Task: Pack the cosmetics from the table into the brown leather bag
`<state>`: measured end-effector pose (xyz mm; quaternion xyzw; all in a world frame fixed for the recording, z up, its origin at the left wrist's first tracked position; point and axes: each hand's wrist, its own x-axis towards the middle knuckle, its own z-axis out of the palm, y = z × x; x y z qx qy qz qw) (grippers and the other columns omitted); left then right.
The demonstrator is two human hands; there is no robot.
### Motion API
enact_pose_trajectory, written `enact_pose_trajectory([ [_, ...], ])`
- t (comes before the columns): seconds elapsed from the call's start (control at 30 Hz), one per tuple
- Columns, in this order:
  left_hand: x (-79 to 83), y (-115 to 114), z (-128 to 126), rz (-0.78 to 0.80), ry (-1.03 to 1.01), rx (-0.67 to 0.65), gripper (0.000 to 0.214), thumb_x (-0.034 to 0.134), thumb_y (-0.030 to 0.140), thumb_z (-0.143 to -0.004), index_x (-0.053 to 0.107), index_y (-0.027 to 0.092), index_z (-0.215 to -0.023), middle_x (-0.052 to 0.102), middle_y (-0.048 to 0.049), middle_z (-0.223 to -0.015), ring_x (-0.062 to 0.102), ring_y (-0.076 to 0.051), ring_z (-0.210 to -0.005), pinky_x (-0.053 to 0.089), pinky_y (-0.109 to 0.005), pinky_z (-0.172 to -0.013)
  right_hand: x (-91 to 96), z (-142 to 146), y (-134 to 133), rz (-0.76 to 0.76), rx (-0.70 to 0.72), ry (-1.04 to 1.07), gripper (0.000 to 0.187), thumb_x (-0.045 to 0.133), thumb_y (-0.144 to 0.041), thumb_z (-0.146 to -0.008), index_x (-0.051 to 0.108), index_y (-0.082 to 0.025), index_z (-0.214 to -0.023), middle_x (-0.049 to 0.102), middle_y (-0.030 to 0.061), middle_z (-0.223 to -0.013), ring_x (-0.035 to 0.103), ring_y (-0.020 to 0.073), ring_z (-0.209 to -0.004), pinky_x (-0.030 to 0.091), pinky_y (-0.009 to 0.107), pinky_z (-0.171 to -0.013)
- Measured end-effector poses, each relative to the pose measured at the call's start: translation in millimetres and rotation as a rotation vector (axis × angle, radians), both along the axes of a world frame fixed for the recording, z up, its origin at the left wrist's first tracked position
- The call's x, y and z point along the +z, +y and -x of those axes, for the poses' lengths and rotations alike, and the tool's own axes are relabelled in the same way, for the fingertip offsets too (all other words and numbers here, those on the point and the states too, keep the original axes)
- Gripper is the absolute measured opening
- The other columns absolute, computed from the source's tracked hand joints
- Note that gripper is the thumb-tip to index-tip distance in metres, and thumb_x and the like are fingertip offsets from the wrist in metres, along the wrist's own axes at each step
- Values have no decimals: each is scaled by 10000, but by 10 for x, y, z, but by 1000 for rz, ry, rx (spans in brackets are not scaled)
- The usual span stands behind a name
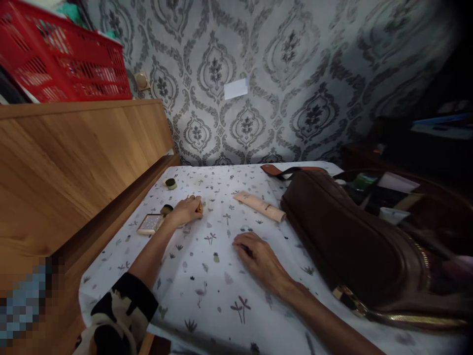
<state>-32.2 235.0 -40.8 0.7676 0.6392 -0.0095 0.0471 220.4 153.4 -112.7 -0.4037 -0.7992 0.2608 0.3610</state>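
My left hand (187, 211) is closed around a small gold-coloured item (199, 207) at the left of the cloth-covered table. Fingers hide most of it, so its kind does not show. Beside that wrist lie a flat square case with a speckled top (150, 224) and a small round dark-topped jar (166, 210). Further back sits a small green round container (170, 184). My right hand (260, 259) rests on the cloth with its fingers curled in, and nothing shows in it. A beige squeeze tube (260, 206) lies beyond it, near the bag.
A brown zippered bag (332, 236) lies open on the right, with several items inside. The patterned tablecloth (207, 305) spreads beneath everything. On the left rises a wooden panel (111, 143), with a red plastic basket (84, 64) above. Patterned wallpaper (273, 113) covers the wall behind.
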Motion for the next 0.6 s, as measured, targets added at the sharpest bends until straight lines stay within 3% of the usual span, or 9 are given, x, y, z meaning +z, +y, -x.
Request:
enact_pose_trajectory([
  [0.2,-99,-169,-359,-99,-120,-69,568,522,468,-942,419,140,-1394,514,-170,-1355,454,-332,-1294,407,-424,-1043,-15,-6,19,-1,-12,11,219,483,-173,-893,700,-179,-921,724,107,-1005,660,250,-985,521,398,-893],
  [0.4,-86,-314,-437,19,-190,-227,701,689,524,-790,499,201,-1382,589,-118,-1296,510,-334,-1269,445,-405,-1017,-49,-10,9,17,-62,30,222,504,-187,-902,703,-174,-1000,703,92,-942,653,226,-890,526,374,-824],
  [0.5,-68,-406,-394,107,-242,-212,804,701,438,-760,409,215,-1476,547,-132,-1425,490,-347,-1346,447,-418,-1043,-78,-13,2,49,-83,41,236,514,-218,-916,697,-163,-1055,698,99,-967,645,220,-879,520,372,-816],
  [0.6,-40,-504,-421,164,-336,-239,794,674,324,-750,386,223,-1483,562,-122,-1419,515,-327,-1333,450,-418,-1058,-44,8,2,103,-77,72,265,506,-290,-954,682,-153,-1097,703,112,-1020,646,232,-929,509,380,-839],
])
